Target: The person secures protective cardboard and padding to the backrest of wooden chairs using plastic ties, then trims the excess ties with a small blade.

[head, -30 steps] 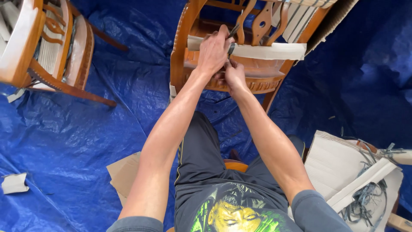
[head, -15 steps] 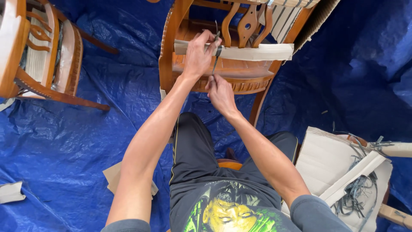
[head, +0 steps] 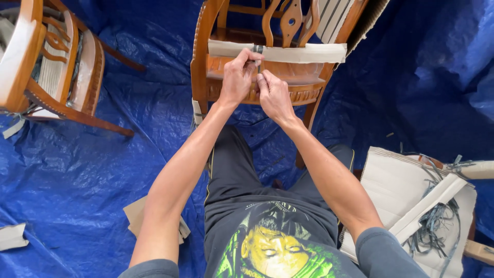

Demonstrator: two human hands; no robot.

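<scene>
Both hands have drawn together since the earlier frame: the right hand (head: 275,95), which sat lower and apart half a second ago, now rides up beside the left hand (head: 237,77), almost knuckle to knuckle.

Seen from the head camera, the left hand is pinched narrow around a thin dark strap (head: 258,51) where it crosses the pale cardboard strip (head: 288,52) wrapped along a rail of the wooden chair (head: 206,77). The right hand's fingertips are closed on the same strap just below, at about 5 o'clock from the left hand. The strap stands at 12 o'clock from both hands, touching them.

The chair frame hems the hands in at 9 o'clock and 3 o'clock, with its carved rail directly beneath them. Blue tarp (head: 103,170) covers the floor all round, with open room at 3 o'clock beyond the chair leg. A second chair (head: 56,77) lies well apart at 9 o'clock. A flat cardboard sheet (head: 401,190) with loose grey straps (head: 437,226) lies at 4 o'clock, near the person's right elbow.
</scene>
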